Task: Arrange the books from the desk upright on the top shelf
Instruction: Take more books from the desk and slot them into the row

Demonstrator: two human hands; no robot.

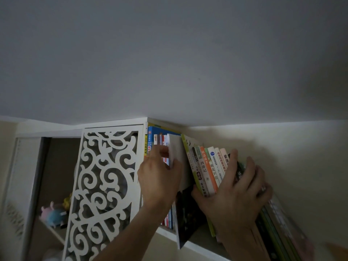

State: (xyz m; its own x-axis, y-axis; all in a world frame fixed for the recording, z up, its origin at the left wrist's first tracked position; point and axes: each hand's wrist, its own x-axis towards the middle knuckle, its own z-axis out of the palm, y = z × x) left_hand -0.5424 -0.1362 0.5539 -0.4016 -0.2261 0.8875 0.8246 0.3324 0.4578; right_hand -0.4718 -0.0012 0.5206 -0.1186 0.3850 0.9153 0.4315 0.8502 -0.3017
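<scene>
On the top shelf (199, 243) a row of books stands close under the ceiling. My left hand (160, 178) grips a book with a pale page edge and dark cover (178, 159), pulled partly out of the row. To its right, a group of leaning books (209, 166) with green, orange and white spines tilts to the right. My right hand (237, 193) holds this group, thumb on the left side and fingers spread over the dark books on the right. Upright blue and red books (156, 137) stand behind my left hand.
A white carved fretwork panel (105, 185) stands left of the books. Further left, an open compartment holds plush toys (54, 213). More books (278, 228) lean at the right end of the shelf against the wall. The ceiling is very near the book tops.
</scene>
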